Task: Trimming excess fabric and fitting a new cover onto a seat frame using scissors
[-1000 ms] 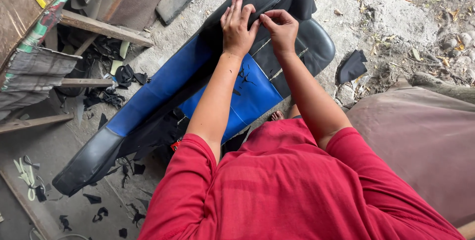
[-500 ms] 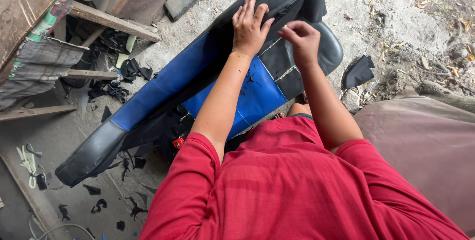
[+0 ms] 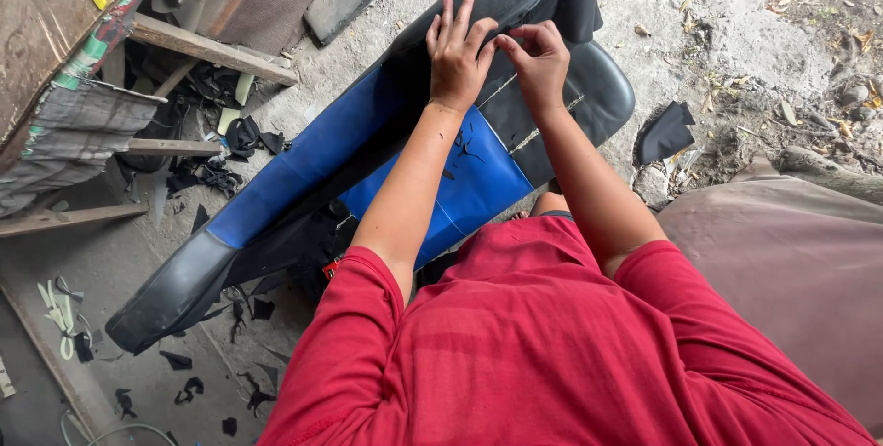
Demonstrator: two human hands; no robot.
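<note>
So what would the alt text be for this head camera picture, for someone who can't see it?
Seen from above, a person in a red shirt presses the left hand flat on a black and blue seat cover while the right hand pinches at a seam beside it. Black scraps litter the concrete floor.

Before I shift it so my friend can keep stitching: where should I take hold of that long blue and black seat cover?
Probably at the black end nearest the floor scraps, coming from the left. That end of the seat cover lies free and narrow. The far end is taken: the left hand presses flat on it and the right hand pinches by the pale seam.
</note>
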